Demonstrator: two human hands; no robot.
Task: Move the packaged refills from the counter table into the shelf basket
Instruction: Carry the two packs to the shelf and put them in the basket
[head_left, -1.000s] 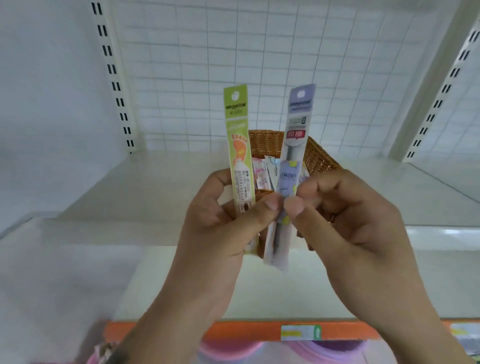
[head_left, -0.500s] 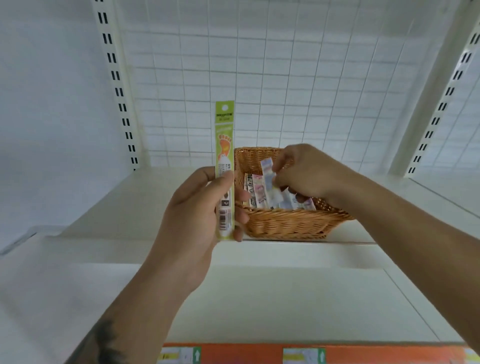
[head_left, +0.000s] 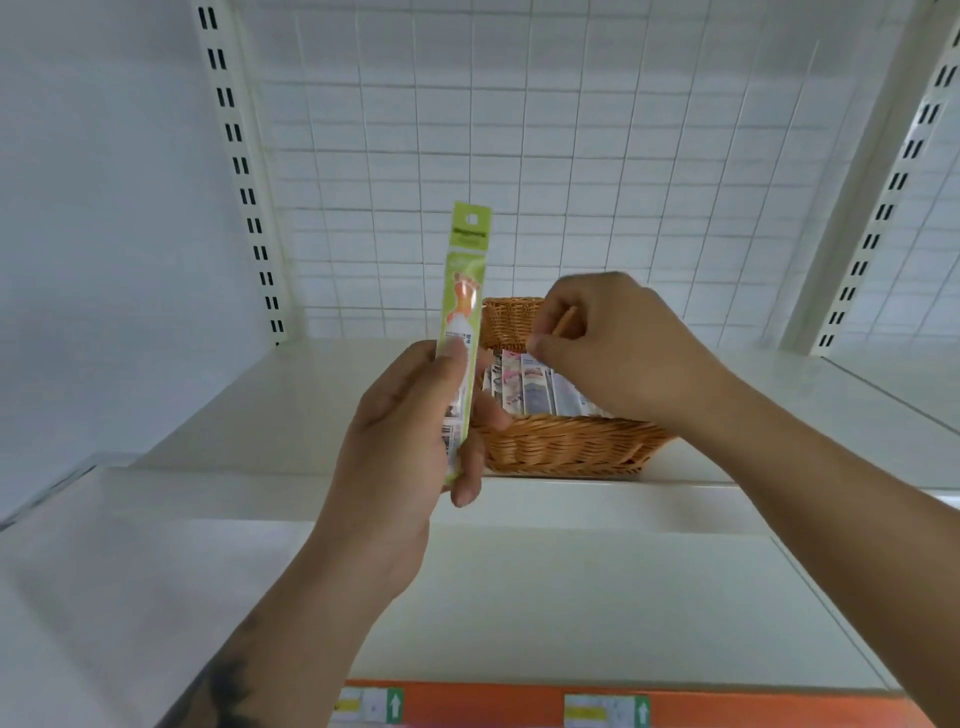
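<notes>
Refill (head_left: 464, 332) in green packaging is being held upright in the left hand (head_left: 410, 441) beside the basket (head_left: 561, 441); the right hand (head_left: 613, 348), curled and seemingly empty, is being held over packs already inside. Lowering it in is judged next.

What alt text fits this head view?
A person's left hand holds a green packaged refill upright before a wicker basket on a white shelf. The right hand, fingers curled and empty, hovers over packaged refills lying in the basket.
</notes>
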